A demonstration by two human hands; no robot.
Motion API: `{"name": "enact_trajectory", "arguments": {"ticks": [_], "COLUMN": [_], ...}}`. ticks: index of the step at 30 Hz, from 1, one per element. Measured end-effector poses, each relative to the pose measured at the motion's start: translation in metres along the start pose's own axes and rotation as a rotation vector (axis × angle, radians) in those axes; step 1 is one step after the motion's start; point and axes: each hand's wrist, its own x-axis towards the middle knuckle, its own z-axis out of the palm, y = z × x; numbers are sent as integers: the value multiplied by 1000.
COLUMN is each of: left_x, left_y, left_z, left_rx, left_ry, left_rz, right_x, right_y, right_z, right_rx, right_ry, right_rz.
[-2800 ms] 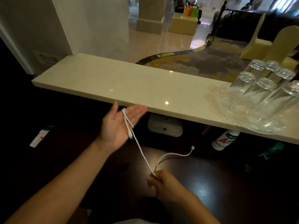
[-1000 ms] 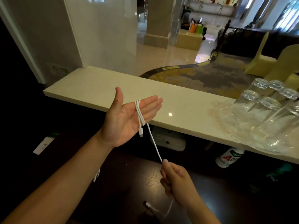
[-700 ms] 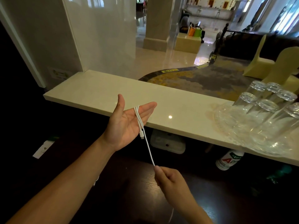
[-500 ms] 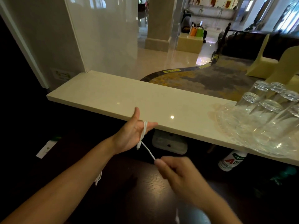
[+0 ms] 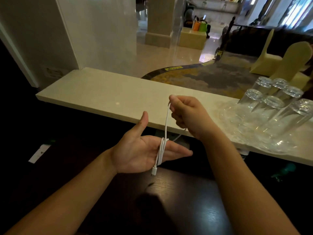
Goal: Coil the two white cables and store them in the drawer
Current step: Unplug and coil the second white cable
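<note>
A thin white cable (image 5: 161,150) is looped a few times around the fingers of my left hand (image 5: 142,152), which is held flat, palm up, thumb raised. Its small plug hangs just below the palm's edge. From the loops the cable rises straight up to my right hand (image 5: 187,114), which pinches it between thumb and fingers above and to the right, over the counter's front edge. A further stretch trails down behind my right wrist. No second cable and no drawer are in view.
A long cream stone counter (image 5: 105,95) runs across in front of me. On its right stands a clear tray with several upturned glasses (image 5: 269,106). Below lies a dark wooden desk (image 5: 186,197). A white tag (image 5: 39,153) lies at the left.
My right hand has swung up from below the left hand to above it over the counter, carrying the cable round the left fingers. My left hand has turned flatter, palm up.
</note>
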Motion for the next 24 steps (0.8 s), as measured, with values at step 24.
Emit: {"name": "enact_trajectory", "arguments": {"ticks": [24], "left_x": [-5], "left_y": [-12], "left_z": [-31], "left_rx": [-304], "left_ry": [422], "left_rz": [189], "right_x": [-82], "right_y": [104], "right_z": [84], "right_rx": [438], "right_ry": [47], "right_rz": [390]}}
